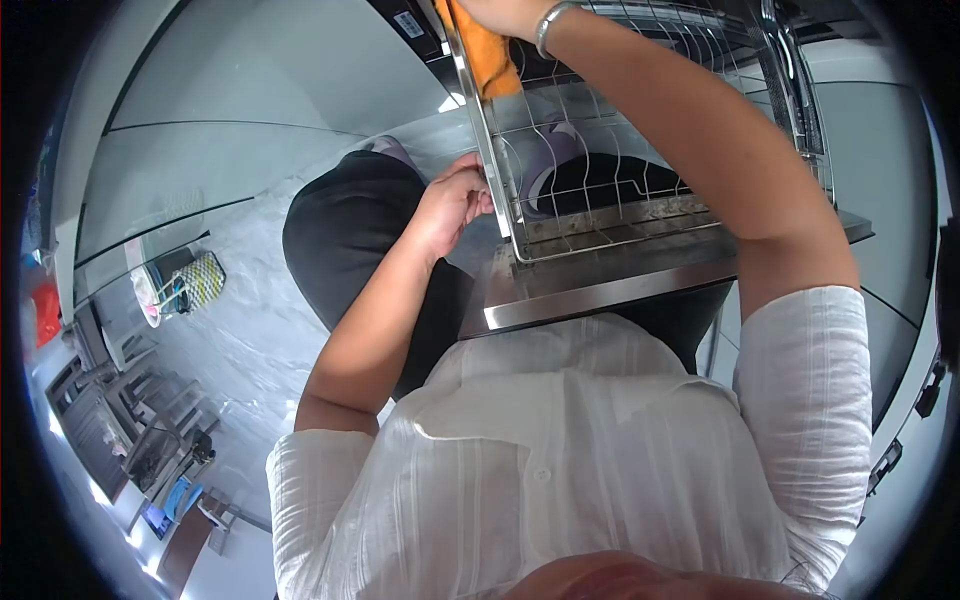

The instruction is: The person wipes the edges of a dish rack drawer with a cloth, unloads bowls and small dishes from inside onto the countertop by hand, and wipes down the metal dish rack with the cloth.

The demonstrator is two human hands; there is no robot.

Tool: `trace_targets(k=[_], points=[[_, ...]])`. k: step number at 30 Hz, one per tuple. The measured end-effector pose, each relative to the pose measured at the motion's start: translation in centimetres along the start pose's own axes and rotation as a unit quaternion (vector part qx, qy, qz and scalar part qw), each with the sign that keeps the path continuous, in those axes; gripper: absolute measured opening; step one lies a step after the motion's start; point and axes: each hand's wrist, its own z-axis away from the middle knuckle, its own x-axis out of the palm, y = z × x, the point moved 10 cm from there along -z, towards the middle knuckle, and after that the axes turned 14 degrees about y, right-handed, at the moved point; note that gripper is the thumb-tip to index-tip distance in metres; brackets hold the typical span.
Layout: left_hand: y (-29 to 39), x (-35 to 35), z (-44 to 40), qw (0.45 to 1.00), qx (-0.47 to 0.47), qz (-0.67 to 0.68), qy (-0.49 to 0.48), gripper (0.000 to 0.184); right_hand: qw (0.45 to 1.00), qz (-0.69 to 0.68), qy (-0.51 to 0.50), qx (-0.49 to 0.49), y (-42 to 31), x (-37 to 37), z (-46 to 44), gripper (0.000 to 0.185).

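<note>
A pulled-out metal wire dish rack drawer (585, 238) extends over my lap, its steel front panel (610, 290) closest to my body. My right hand (505, 14), cut by the top edge and wearing a bracelet (550, 25), presses an orange cloth (490, 62) to the rack's far left side. Part of that hand's fingers is out of frame. Lower down, my left hand (457, 207) has its fingers curled against the outside of the left side rail (487, 150); the fingertips are partly hidden there.
Several wires and a metal utensil holder (790, 80) stand at the rack's right. Beneath it are my knees (350, 230) and feet. A glossy cabinet front (240, 80) lies to the left. Farther off on the marble floor (250, 330) stand a checked bag (203, 280) and wooden chairs (160, 420).
</note>
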Motion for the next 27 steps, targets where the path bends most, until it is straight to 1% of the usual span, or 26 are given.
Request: trace_targets(k=[3,4,6,7,8,9,10,11,13,15,18,19,22,23,24,25,26,27], points=[[-0.3,-0.4,-0.1,1.0,-0.002,0.003,-0.017,0.018,0.994,-0.04,0.025,0.104,2.7,1.2,0.4,0.019],[-0.5,-0.7,-0.4,1.0,-0.003,0.004,-0.021,0.015,0.987,-0.113,0.001,0.115,1.3,0.4,0.2,0.019],[-0.7,-1.2,-0.6,1.0,-0.005,-0.002,-0.021,0.012,0.955,-0.255,-0.049,0.14,-2.1,-1.7,0.8,0.019],[-0.6,-1.2,-0.5,1.0,-0.006,-0.008,-0.018,0.011,0.876,-0.369,-0.101,0.293,-2.3,-0.2,3.2,0.019],[-0.5,-1.3,-0.6,1.0,-0.004,-0.015,-0.016,0.01,0.875,-0.377,-0.154,0.261,-3.8,-0.7,4.3,0.02],[-0.6,-1.3,-0.8,0.999,-0.005,-0.014,-0.034,0.01,0.871,-0.382,-0.207,0.228,-5.1,-1.8,5.6,0.02],[-0.6,-1.4,-0.8,0.999,-0.002,-0.015,-0.038,0.01,0.923,-0.266,-0.215,0.173,-6.7,-3.7,6.9,0.024],[-0.6,-1.5,-0.7,0.999,0.001,-0.017,-0.041,0.01,0.958,-0.147,-0.219,0.114,-8.8,-6.0,8.4,0.029],[-0.5,-1.7,-0.4,0.999,0.006,-0.017,-0.033,0.011,0.933,-0.169,-0.288,0.133,-11.4,-7.9,12.3,0.028],[0.0,-1.6,0.1,1.0,0.009,-0.013,-0.013,0.013,0.873,-0.219,-0.421,0.114,-14.5,-9.2,15.0,0.032],[-0.3,-2.0,-0.6,0.999,0.017,-0.031,-0.031,0.014,0.804,-0.252,-0.527,0.108,-16.7,-10.7,17.5,0.037],[-0.4,-2.2,-0.7,0.999,0.018,-0.035,-0.03,0.014,0.788,-0.283,-0.533,0.123,-16.9,-10.7,17.2,0.041],[-0.5,-2.4,-0.9,0.999,0.021,-0.04,-0.026,0.015,0.772,-0.248,-0.575,0.109,-15.7,-9.7,15.7,0.039],[-0.5,-2.4,-1.0,0.999,0.02,-0.039,-0.02,0.015,0.799,-0.26,-0.532,0.106,-14.7,-9.9,13.4,0.037],[-0.7,-2.6,-0.9,0.999,0.016,-0.037,-0.015,0.015,0.824,-0.28,-0.45,0.2,-11.9,-9.8,11.8,0.036],[-0.7,-2.7,-0.7,0.999,0.014,-0.045,-0.01,0.015,0.835,-0.296,-0.362,0.29,-9.2,-9.9,10.6,0.036],[-0.6,-2.7,-0.5,0.999,0.012,-0.053,-0.005,0.014,0.853,-0.328,-0.239,0.329,-7.3,-10.5,8.5,0.034],[-0.6,-2.9,-0.4,0.998,0.01,-0.06,0.0,0.013,0.788,-0.391,-0.201,0.431,-5.2,-10.3,8.1,0.034]])
